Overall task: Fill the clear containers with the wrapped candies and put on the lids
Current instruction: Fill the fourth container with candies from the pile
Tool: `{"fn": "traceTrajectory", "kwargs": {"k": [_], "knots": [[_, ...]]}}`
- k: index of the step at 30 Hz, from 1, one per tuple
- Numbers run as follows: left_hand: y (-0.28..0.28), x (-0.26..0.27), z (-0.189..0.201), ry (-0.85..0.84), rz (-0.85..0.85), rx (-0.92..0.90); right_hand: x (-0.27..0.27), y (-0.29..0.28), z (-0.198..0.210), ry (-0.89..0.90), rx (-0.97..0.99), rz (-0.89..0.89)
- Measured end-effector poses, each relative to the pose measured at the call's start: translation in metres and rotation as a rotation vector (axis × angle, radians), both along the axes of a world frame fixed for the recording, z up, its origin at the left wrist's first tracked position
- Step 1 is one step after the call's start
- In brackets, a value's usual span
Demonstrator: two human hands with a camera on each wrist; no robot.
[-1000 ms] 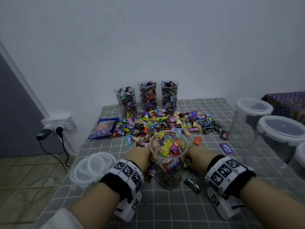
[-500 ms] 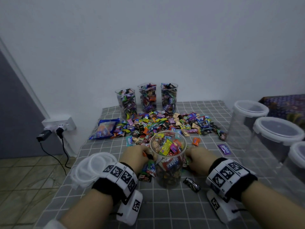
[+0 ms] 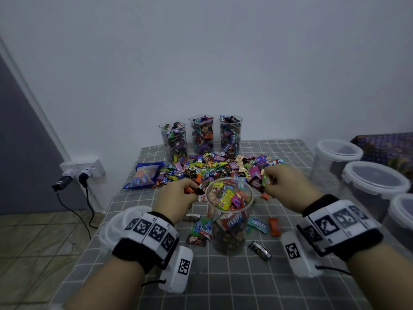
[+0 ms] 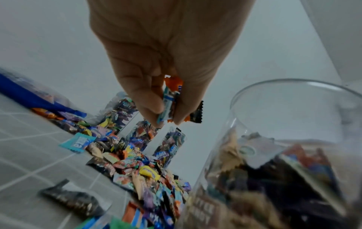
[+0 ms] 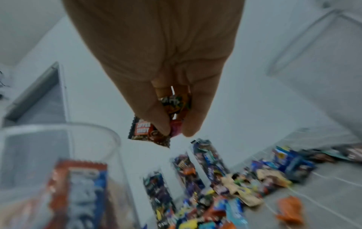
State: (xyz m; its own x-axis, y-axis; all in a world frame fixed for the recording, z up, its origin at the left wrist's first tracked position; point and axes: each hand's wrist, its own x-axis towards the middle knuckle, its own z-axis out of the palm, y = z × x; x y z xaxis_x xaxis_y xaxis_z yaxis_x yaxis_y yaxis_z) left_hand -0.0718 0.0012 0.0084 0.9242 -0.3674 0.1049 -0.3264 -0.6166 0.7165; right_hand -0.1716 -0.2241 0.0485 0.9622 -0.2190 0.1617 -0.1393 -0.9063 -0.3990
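While both hands hung over it, the clear container (image 3: pixel 229 217) stood upright in the lower middle of the head view, no lid on it, packed with wrapped candies nearly to the rim. The left hand (image 3: pixel 176 201) sat just left of the rim, fingers and thumb curled tight on a small bunch of candies (image 4: pixel 172 100), orange, blue and a dark one poking out. The right hand (image 3: pixel 288 189) was just right of the rim and a bit higher, pinching its own few candies (image 5: pixel 166 120), a brown coffee one and a pink one among them.

Around the container's base a few loose candies (image 3: pixel 259 224) lay on the grey checked tablecloth (image 3: pixel 223 287). Behind it, mid-frame, was the big candy pile (image 3: pixel 223 167), with a blue bag (image 3: pixel 145 175) at its left end. Further back, against the wall, three filled containers (image 3: pixel 202 135) stood in a row, also without lids. A stack of clear lids (image 3: pixel 111 227) sat at the lower left, partly behind the left wrist. On the right edge of the frame were three bigger tubs with white-rimmed lids (image 3: pixel 375 182). A wall socket (image 3: pixel 82 167) with plugs was on the left.
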Motion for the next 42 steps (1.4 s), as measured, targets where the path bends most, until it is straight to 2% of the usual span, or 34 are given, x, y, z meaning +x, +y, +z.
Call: {"fn": "traceTrajectory", "kwargs": {"k": [7,16,23,28,31,34,37,42], "knots": [[0.002,-0.004,0.016,-0.052,0.002,-0.080,-0.004,0.021,0.029,-0.174,-0.016,0.101],[0.002,-0.009,0.020,-0.038,-0.006,-0.119,-0.004,0.053,0.025,-0.111,-0.085,0.268],[0.004,-0.014,0.022,-0.005,-0.010,-0.160,-0.010,0.054,0.021,-0.140,0.026,0.295],[0.004,-0.015,0.026,-0.031,-0.014,-0.184,-0.017,0.048,0.001,-0.330,0.292,0.221],[0.004,-0.017,0.032,-0.062,-0.019,-0.200,-0.020,0.041,-0.016,-0.177,0.556,0.158],[-0.001,-0.023,0.043,-0.104,-0.035,-0.265,-0.019,0.038,-0.036,-0.045,0.732,0.211],[-0.009,-0.030,0.058,-0.141,-0.098,-0.292,-0.016,0.042,-0.045,-0.030,0.861,0.292],[-0.028,-0.038,0.069,-0.148,-0.230,-0.205,-0.017,0.046,-0.049,-0.043,0.921,0.273]]}}
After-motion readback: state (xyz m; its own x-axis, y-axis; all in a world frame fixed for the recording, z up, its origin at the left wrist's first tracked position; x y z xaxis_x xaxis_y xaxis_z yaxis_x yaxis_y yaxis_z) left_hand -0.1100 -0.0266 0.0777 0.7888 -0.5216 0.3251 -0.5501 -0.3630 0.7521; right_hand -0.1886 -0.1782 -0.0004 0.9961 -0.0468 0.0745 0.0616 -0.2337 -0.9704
